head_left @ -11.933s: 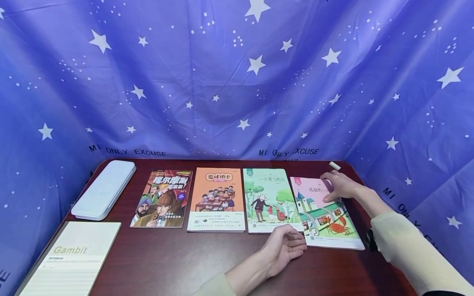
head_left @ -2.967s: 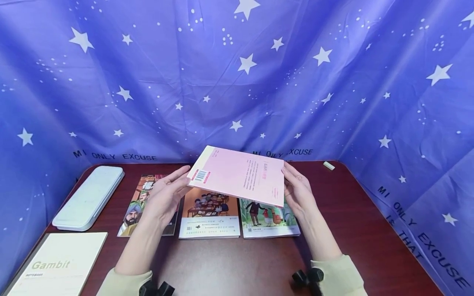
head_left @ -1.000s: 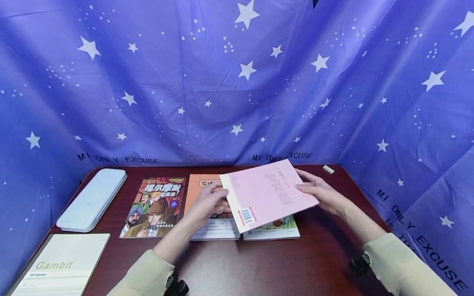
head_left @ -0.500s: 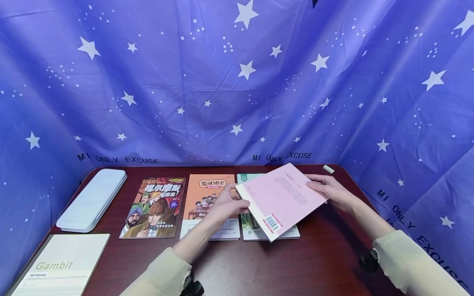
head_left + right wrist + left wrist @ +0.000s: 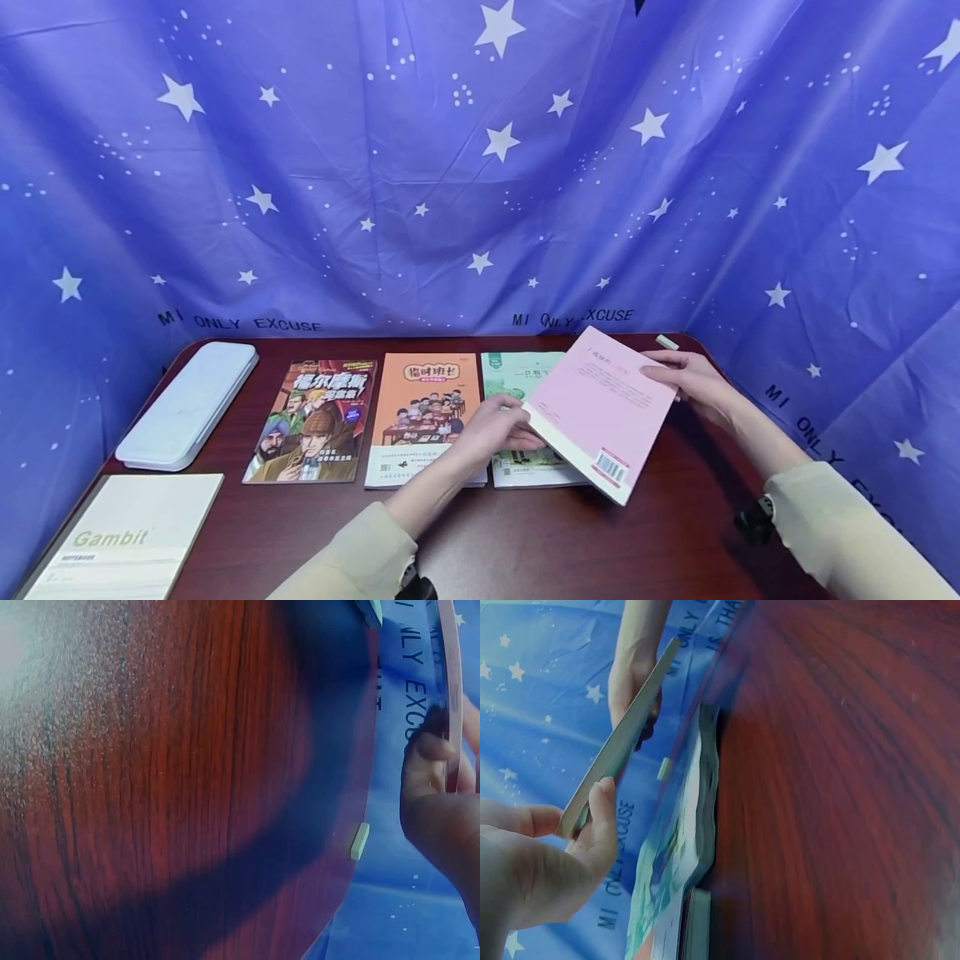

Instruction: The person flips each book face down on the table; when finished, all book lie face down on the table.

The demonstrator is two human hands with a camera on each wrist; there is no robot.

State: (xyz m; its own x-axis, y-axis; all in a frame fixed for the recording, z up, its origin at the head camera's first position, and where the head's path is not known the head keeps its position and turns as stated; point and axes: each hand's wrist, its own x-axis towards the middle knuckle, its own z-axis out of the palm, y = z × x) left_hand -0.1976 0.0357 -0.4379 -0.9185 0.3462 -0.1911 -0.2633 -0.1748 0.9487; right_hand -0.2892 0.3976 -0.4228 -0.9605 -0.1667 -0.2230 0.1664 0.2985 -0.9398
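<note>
Moved right and turned since half a second ago: pink book (image 5: 600, 408) | pinched in fingers of left hand (image 5: 497, 429) and right hand (image 5: 696, 383) | held above table (image 5: 502, 546), partly hiding green book (image 5: 513, 375)

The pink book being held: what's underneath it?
Under the pink book, with a gap between, the green book lies on the table. Its upper left and part of its bottom edge show; the pink book and left hand cover much of the rest in the head view.
</note>
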